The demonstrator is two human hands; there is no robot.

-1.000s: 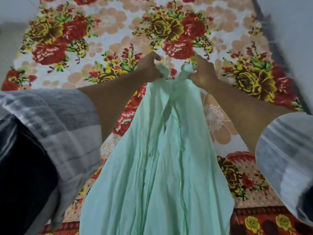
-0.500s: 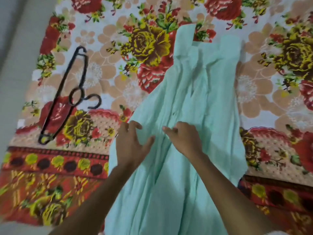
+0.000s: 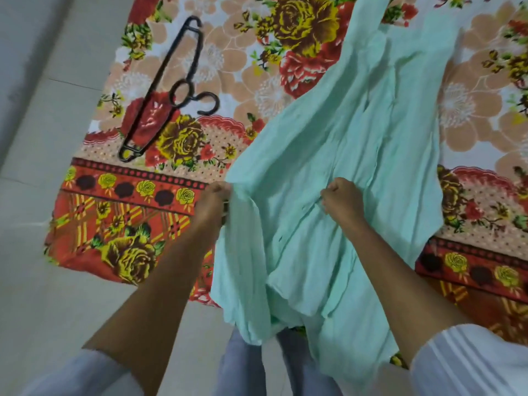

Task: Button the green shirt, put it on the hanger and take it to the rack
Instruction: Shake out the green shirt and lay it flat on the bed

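Both hands (image 3: pixel 278 200) pinch green shirt (image 3: pixel 357 155), collar pointing away, hem twd person.

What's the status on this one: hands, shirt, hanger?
Left hand gripping green shirt at its left edge; right hand pinching the front. Hanger untouched on floral bedspread. Nothing in the way.

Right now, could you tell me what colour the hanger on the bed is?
Black; the hanger shows clearly in the head view.

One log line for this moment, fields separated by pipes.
left hand grips shirt edge | right hand pinches shirt front | hanger untouched on bedsheet
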